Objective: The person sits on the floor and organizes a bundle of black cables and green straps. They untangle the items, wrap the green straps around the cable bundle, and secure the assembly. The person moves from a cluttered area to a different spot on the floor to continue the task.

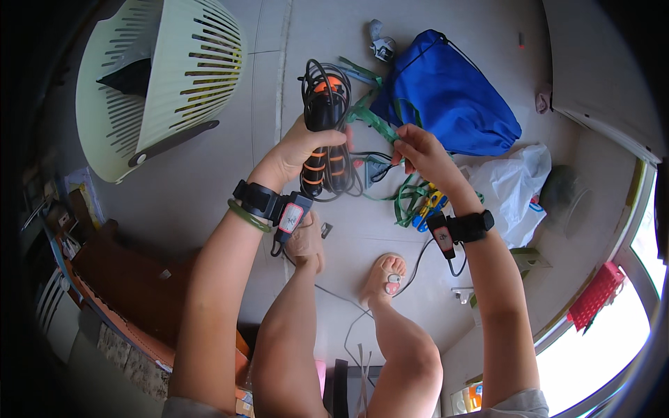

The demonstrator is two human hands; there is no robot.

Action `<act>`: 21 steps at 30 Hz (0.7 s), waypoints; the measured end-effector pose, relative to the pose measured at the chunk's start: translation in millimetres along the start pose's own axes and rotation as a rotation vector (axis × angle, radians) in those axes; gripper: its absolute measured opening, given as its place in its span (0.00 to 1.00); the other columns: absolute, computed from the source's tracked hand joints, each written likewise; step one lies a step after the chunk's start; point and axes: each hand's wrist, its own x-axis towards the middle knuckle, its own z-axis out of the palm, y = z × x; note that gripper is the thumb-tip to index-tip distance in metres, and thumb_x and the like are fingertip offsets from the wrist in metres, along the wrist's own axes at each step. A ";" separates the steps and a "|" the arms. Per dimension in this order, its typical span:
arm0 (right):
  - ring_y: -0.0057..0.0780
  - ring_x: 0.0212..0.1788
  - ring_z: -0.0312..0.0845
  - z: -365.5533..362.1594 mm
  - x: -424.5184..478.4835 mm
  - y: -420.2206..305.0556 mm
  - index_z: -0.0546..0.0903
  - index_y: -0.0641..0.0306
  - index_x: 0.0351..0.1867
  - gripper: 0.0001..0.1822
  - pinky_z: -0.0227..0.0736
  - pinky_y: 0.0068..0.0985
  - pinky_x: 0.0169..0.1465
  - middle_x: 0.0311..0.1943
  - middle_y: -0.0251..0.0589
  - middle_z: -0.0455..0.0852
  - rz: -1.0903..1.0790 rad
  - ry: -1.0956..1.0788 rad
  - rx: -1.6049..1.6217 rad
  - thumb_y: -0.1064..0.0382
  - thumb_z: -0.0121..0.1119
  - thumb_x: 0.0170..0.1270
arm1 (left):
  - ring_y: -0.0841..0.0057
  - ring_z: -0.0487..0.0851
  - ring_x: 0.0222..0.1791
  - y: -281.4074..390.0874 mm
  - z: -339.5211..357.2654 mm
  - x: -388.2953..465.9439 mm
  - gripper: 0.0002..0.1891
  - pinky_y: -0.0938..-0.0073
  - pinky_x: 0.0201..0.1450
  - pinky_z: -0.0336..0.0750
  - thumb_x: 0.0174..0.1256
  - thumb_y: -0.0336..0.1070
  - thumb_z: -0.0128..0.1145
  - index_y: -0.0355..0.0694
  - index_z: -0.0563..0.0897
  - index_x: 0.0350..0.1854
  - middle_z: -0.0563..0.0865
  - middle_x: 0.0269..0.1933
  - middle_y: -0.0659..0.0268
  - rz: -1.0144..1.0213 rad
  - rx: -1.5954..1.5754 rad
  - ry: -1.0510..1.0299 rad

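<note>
My left hand grips a jump rope, its black handles banded in orange and its dark cord coiled around them. To its right, my right hand pinches a green plastic strap, which stretches towards the jump rope. A blue drawstring bag lies on the floor just beyond my right hand. Below that hand are a tangle of green strap and a yellow and blue tool, whose kind I cannot tell. A grey triangular piece lies between my hands.
A pale green slotted basket stands at the upper left. A silver and grey toy-like revolver lies beyond the blue bag. On the right is a white plastic bag near the wall. A dark cable crosses the floor by my feet.
</note>
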 end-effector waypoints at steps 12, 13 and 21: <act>0.09 0.22 0.68 10.3 37.5 10.1 0.77 0.61 0.43 0.08 0.62 0.12 0.24 0.22 0.28 0.78 -0.157 -0.263 -0.175 0.68 0.47 0.67 | 0.76 0.81 0.34 -65.3 -38.6 35.4 0.25 0.75 0.39 0.76 0.44 0.36 0.62 0.36 0.75 0.49 0.82 0.32 0.65 -0.046 0.078 -0.247; 0.10 0.23 0.69 12.2 39.2 3.3 0.77 0.62 0.43 0.08 0.62 0.12 0.24 0.22 0.28 0.78 -0.227 -0.285 -0.260 0.68 0.47 0.67 | 0.77 0.80 0.33 -68.9 -45.8 33.1 0.22 0.76 0.38 0.76 0.44 0.34 0.63 0.36 0.76 0.46 0.82 0.32 0.66 -0.057 0.154 -0.239; 0.12 0.21 0.65 -2.9 26.8 -52.6 0.79 0.65 0.37 0.06 0.61 0.15 0.23 0.19 0.28 0.76 -0.293 -0.080 -0.351 0.70 0.49 0.62 | 0.84 0.78 0.24 -36.1 -56.8 -10.4 0.15 0.80 0.26 0.74 0.42 0.27 0.65 0.35 0.77 0.34 0.81 0.28 0.68 -0.072 0.498 -0.026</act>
